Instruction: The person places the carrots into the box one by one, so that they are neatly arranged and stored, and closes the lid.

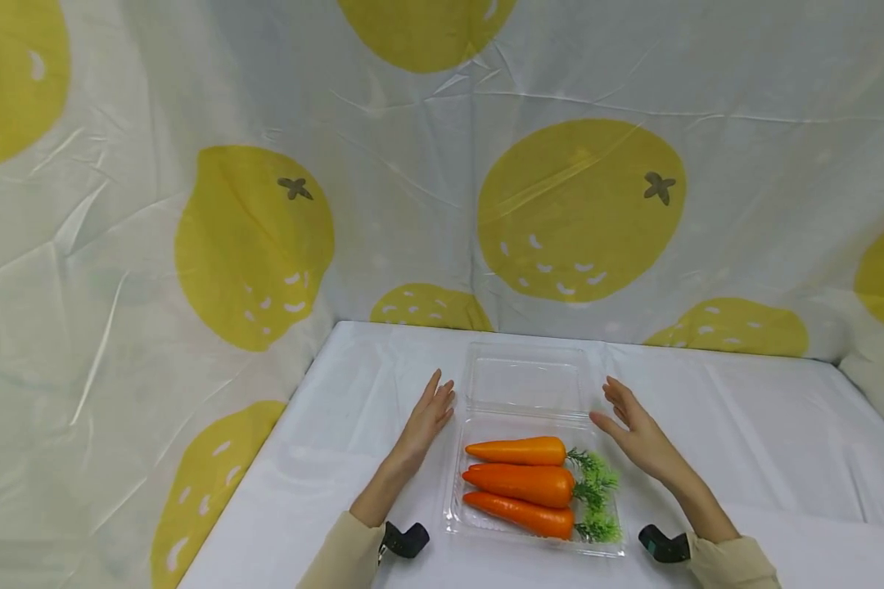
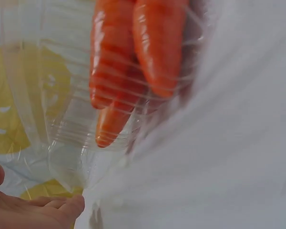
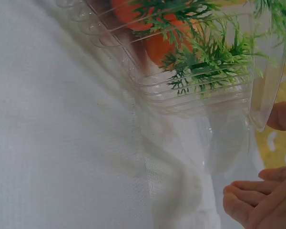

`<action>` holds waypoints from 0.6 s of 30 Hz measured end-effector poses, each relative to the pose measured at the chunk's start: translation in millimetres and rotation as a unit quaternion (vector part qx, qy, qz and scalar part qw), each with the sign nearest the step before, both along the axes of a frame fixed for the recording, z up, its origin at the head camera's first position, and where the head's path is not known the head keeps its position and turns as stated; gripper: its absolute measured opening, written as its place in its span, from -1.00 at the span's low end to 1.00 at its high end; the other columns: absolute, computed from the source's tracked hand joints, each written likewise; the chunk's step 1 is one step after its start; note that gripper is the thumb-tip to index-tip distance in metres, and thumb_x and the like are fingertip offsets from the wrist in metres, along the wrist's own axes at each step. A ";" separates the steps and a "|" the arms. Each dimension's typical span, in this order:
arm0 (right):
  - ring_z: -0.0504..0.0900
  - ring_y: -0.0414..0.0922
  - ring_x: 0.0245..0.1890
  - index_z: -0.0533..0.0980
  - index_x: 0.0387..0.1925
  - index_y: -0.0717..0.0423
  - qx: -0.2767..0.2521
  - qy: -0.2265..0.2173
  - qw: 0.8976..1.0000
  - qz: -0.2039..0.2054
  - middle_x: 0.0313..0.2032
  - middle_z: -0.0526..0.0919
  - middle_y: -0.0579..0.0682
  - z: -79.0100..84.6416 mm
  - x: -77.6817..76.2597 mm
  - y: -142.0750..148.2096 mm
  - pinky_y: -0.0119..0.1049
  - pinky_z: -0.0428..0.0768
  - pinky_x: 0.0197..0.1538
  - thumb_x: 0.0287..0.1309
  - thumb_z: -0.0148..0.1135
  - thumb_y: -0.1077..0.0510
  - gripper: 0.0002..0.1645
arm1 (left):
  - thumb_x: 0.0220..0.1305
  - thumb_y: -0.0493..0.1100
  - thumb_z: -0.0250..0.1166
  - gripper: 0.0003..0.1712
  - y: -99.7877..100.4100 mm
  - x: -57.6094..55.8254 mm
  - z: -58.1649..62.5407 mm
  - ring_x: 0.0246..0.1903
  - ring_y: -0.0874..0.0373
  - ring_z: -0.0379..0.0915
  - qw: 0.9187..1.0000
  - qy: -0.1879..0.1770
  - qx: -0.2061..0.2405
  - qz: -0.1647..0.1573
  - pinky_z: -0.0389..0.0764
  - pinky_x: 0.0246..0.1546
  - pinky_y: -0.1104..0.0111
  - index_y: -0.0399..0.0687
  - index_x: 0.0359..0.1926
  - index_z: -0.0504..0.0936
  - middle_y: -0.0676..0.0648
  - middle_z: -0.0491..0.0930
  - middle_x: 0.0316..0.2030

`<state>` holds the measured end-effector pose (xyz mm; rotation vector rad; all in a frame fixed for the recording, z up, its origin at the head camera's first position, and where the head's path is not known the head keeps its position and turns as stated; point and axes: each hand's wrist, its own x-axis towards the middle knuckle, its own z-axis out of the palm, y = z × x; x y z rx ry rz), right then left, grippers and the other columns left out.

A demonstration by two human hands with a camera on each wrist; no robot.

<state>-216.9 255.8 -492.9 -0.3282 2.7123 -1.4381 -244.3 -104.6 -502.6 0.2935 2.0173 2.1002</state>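
Observation:
A clear plastic clamshell box [image 1: 453,520] lies on the table with its lid [image 1: 528,378] folded back flat, away from the person. Several orange carrots [image 1: 519,484] rest side by side in the base, tips to the left, green leafy tops [image 1: 597,493] at the right. Beside the box's left side, near the hinge, my left hand [image 1: 429,415] is held with fingers extended and nothing in it. On the other side my right hand [image 1: 639,438] has its thumb apart from the fingers and is empty. In the right wrist view its thumb [image 3: 283,116] appears right by the box's rim.
White cloth [image 1: 781,458] covers the table. Behind it and along the left hang curtains [image 1: 405,188] printed with yellow lemons. A black wrist device [image 1: 407,541] sits on the left wrist, and another black device [image 1: 663,545] on the right.

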 end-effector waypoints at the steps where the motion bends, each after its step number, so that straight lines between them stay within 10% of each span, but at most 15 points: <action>1: 0.06 0.46 0.55 -0.19 0.61 0.37 -0.007 -0.005 1.000 0.002 0.56 0.02 0.50 -1.1 -2.1 0.4 0.30 0.11 0.48 0.53 0.13 -0.07 0.03 | 0.72 -0.05 -0.27 -0.26 -0.1 -4.6 0.9 0.62 -0.32 -0.14 1.000 -0.010 0.017 0.002 0.01 0.61 -0.09 -0.24 0.65 -0.34 -0.46 -0.11 0.61; 18: 0.04 0.38 0.59 -0.28 0.65 0.25 -0.075 -0.059 0.995 0.003 0.60 -0.04 0.41 -6.4 -19.2 0.9 0.31 0.15 0.51 0.59 0.03 -0.11 0.01 | 0.73 0.03 -0.34 -0.26 8.0 -44.9 4.2 0.63 -0.29 -0.17 0.995 -0.052 0.086 -0.019 -0.08 0.64 -0.05 -0.20 0.66 -0.36 -0.45 -0.10 0.61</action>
